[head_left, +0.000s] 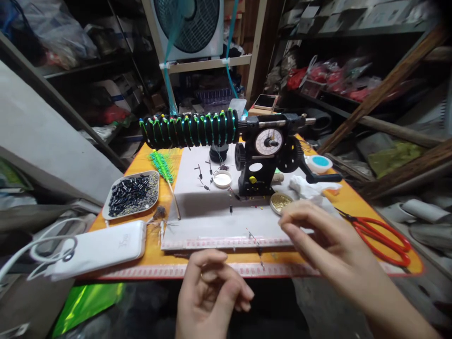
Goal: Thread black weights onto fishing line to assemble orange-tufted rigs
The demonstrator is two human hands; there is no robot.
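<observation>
My left hand is at the near edge of the table, palm up, its fingers loosely curled and nothing visible in it. Over the right side of the board, my right hand has its thumb and index finger closed in a pinch; anything between them is too small to make out. Just beyond those fingertips sits a small round dish of gold beads. A thin beaded wire crosses the board's front edge between my hands. Behind stands a black hand-crank winding machine, its ribbed roller wrapped in green cord.
At left are a tray of dark beads, a white power bank with cables and a green tinsel-like sprig. Red-handled scissors lie at right, near crumpled tissue. A white dish and small black pieces rest mid-board.
</observation>
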